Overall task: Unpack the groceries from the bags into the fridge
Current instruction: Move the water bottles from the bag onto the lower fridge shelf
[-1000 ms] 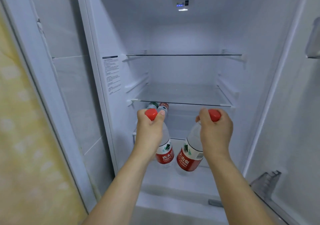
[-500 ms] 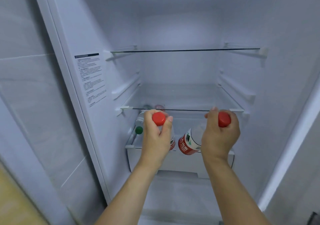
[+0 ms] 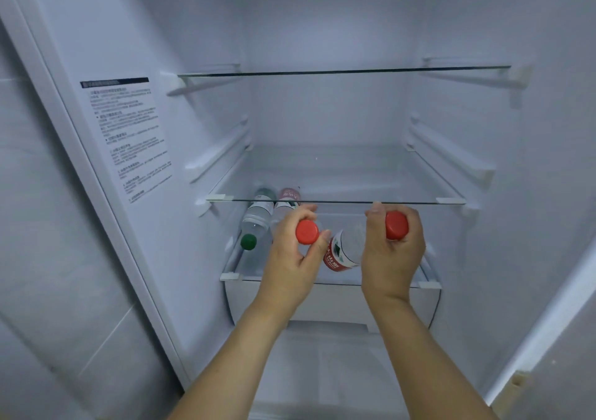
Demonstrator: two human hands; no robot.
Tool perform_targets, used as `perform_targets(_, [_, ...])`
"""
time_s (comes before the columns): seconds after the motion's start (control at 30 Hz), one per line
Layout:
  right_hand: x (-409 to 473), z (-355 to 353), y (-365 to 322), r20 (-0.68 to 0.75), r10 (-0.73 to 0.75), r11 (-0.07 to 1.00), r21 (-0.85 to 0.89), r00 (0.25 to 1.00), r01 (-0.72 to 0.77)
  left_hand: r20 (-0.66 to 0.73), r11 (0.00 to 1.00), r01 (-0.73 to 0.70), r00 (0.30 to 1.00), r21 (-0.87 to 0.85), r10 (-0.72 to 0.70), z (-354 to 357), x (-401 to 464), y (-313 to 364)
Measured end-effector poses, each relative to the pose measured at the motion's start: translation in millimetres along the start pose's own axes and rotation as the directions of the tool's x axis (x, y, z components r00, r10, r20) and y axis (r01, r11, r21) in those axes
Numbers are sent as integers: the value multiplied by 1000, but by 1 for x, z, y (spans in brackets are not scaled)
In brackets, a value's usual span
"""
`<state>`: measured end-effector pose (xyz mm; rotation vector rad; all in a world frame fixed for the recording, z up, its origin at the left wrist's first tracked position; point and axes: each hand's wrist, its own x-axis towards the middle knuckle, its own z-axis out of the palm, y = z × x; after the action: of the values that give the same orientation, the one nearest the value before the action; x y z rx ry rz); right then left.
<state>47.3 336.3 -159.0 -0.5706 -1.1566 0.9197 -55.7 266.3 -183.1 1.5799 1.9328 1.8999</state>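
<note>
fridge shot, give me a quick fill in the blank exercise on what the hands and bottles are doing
1. Each of the hands, left hand and right hand, grips a water bottle with a ____ cap.
2. The bottle lying leftmost on the lower shelf has a ____ cap.
3. The two lying bottles rest against the fridge's ____ wall.
4. The top glass shelf holds ____ items.

Missing words: red; green; left; no

Cool, even bluish light fills the fridge (image 3: 322, 32), seemingly from above, out of frame. Shadows are soft under the shelf (image 3: 338, 71) brackets. The label (image 3: 129, 135) text is too blurred to read. Wide-angle bending bows the edges; no harsh glare.
</note>
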Motion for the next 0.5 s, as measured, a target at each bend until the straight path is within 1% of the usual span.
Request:
perform_targets(0.13, [-1, -2, 9, 66, 27, 999, 19, 997, -29, 57, 998, -1, 998, 58, -2, 5, -2, -22])
perform_targets(0.2, [-1, -2, 17, 93, 57, 998, 24, 994, -59, 77, 998, 34, 996, 56, -39, 6, -6, -37])
perform_targets(0.27, [0, -2, 24, 99, 110, 994, 8, 989, -112, 76, 992, 98, 992, 74, -104, 6, -10, -53])
perform_targets(0.33, [0, -2, 32, 113, 184, 983, -1, 976, -185, 58, 985, 114, 991, 132, -122, 6, -11, -67])
perform_targets(0.4, [0, -1, 40, 139, 253, 967, -15, 957, -254, 62, 974, 58, 995, 220, -73, 6, -10, -77])
perform_targets(0.5, [0, 1, 54, 215, 354, 935, -113, 910, -336, 121, 940, -56, 992, 336, 16, 13, -3, -90])
